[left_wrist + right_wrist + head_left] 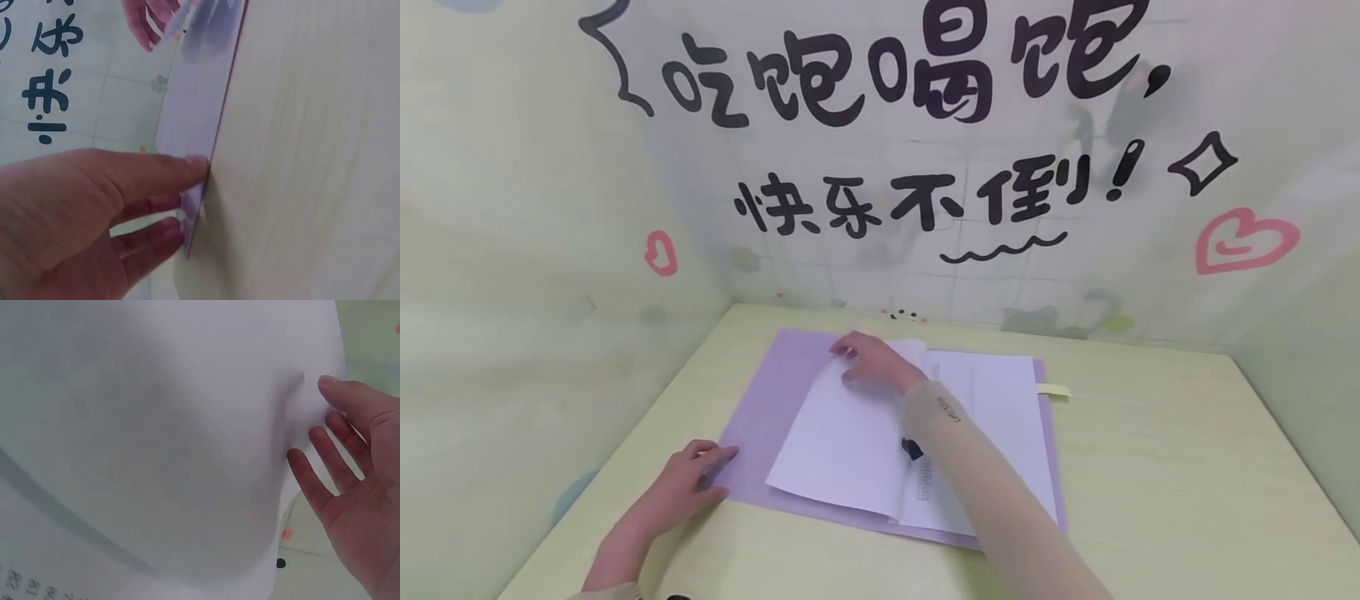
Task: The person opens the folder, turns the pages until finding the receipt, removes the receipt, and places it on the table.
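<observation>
A book with a purple cover (767,408) lies spread on the table, its white pages showing. One page (835,450) on the left half bows up slightly, and the right page (1000,400) carries columns of small print. My left hand (688,479) holds the cover's near left corner, the thumb (197,167) on the near edge and the fingers around the side. At the far part of the lifted page is my right hand (880,362); in the right wrist view its spread fingers (331,459) lie against the page. My right forearm covers part of the right page.
A pale yellow strap (1054,390) sticks out from the book's right side. The light wooden table (1187,467) is enclosed by a pale printed backdrop (865,275) with large black lettering behind and cloth at both sides. A blue round patch (574,493) shows at left.
</observation>
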The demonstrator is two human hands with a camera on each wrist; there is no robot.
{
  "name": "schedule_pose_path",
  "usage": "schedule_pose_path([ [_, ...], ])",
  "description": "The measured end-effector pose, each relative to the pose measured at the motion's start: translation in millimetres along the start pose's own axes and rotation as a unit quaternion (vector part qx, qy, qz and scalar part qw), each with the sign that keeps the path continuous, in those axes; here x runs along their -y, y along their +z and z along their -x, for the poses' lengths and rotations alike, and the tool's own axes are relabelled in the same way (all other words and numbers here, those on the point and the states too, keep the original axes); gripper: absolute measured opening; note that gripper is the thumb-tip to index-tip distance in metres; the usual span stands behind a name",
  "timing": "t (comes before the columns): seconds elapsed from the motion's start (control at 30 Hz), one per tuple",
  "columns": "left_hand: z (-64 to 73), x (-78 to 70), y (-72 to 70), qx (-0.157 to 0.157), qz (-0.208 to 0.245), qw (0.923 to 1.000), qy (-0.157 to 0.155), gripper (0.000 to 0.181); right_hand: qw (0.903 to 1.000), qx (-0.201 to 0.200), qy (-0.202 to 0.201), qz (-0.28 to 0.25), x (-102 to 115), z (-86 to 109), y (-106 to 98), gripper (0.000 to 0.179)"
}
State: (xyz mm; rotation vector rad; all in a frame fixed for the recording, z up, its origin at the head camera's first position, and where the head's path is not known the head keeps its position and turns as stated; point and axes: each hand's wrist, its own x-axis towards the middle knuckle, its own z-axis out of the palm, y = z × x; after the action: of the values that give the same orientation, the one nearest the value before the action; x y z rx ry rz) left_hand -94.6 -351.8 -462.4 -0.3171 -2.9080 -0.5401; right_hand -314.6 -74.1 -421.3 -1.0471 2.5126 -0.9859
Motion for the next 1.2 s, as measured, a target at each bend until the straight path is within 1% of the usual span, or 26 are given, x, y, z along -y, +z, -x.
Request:
schedule_pose_path([
  [0.1, -3.2, -13.3, -3.8, 0.015, -0.012, 0.9996, -0.019, 0.047, 0.9997, 0.014, -0.002, 0.019, 1.2, 0.0, 4.8, 0.054],
  [0.17, -6.2, -24.9, -5.6, 0.017, -0.004, 0.9990, -0.042, 0.045, 0.9994, 0.020, -0.004, 0.029, 0.8, -1.9, 8.5, 0.055],
  [0.23, -10.5, -37.1, -5.1, 0.002, 0.011, 0.9979, -0.065, 0.042, 0.9989, 0.025, -0.005, 0.038, -0.4, -3.9, 12.1, 0.057],
  [0.33, -17.4, -54.0, 1.8, -0.042, 0.040, 0.9943, -0.089, 0.039, 0.9983, 0.029, -0.003, 0.050, -2.6, -5.4, 16.5, 0.059],
  [0.4, -21.0, -64.2, 8.1, -0.071, 0.055, 0.9919, -0.090, 0.039, 0.9977, 0.030, -0.002, 0.060, -2.7, -4.6, 18.3, 0.060],
  [0.43, -22.5, -69.0, 11.2, -0.081, 0.061, 0.9910, -0.088, 0.039, 0.9974, 0.030, 0.001, 0.065, -2.9, -3.9, 19.0, 0.061],
  [0.5, -25.4, -76.3, 17.7, -0.093, 0.073, 0.9903, -0.073, 0.041, 0.9969, 0.029, 0.006, 0.072, -1.8, -2.2, 19.6, 0.062],
  [0.57, -27.4, -82.2, 22.7, -0.097, 0.083, 0.9902, -0.056, 0.044, 0.9966, 0.028, 0.013, 0.077, -0.5, -1.2, 20.5, 0.063],
  [0.67, -28.2, -87.2, 29.4, -0.103, 0.086, 0.9903, -0.037, 0.049, 0.9957, 0.031, 0.016, 0.086, 0.2, -1.6, 22.2, 0.064],
  [0.8, -25.0, -87.2, 38.7, -0.106, 0.077, 0.9908, -0.034, 0.057, 0.9923, 0.038, 0.013, 0.117, -2.6, -5.0, 24.4, 0.066],
  [0.93, -21.3, -83.9, 44.5, -0.095, 0.080, 0.9916, -0.036, 0.058, 0.9890, 0.041, 0.025, 0.140, -4.6, -6.0, 24.2, 0.067],
  [1.07, -20.1, -81.4, 45.7, -0.092, 0.084, 0.9916, -0.032, 0.055, 0.9902, 0.046, 0.027, 0.129, -4.8, -5.4, 23.5, 0.068],
  [1.13, -19.7, -80.5, 46.0, -0.093, 0.080, 0.9919, -0.032, 0.054, 0.9905, 0.049, 0.023, 0.126, -4.8, -5.0, 23.8, 0.068],
  [1.2, -19.2, -79.9, 46.7, -0.088, 0.072, 0.9930, -0.034, 0.053, 0.9903, 0.054, 0.021, 0.126, -4.7, -4.2, 24.0, 0.067],
])
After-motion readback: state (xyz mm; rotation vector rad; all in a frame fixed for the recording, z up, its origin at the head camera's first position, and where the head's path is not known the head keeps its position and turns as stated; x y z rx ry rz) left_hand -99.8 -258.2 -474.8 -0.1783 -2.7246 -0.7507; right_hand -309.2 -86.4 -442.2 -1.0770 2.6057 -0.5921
